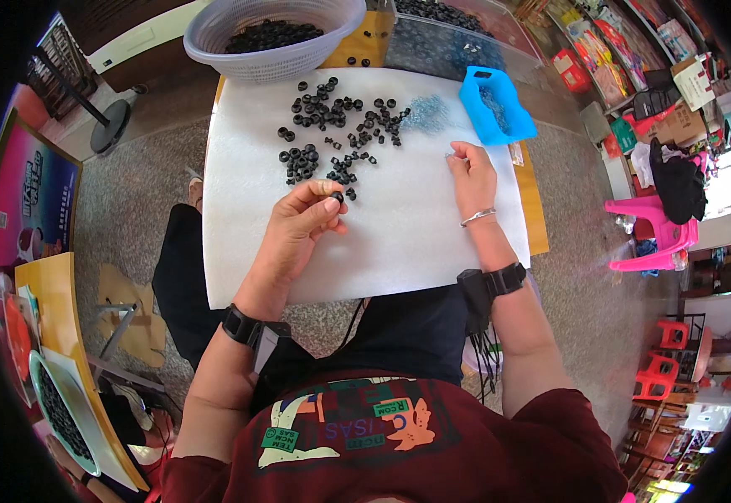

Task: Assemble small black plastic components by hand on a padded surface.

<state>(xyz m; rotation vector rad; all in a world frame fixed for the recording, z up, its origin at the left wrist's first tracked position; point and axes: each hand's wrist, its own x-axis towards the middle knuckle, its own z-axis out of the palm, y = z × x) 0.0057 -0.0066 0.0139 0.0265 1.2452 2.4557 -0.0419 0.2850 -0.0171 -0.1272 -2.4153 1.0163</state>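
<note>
A small black rubber ring (337, 197) is pinched in the left hand (298, 230) fingers, raised off the white foam-covered desk (399, 243) for handling. Right hand (472, 178) fingers are curled, seemingly around a tiny metal part, near the blue plastic scoop (495, 105).

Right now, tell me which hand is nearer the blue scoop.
Right. The right hand rests on the white sheet just below the blue scoop. The left hand is farther left, pinching a small black ring.

item under right hand (471, 174) too small
</note>
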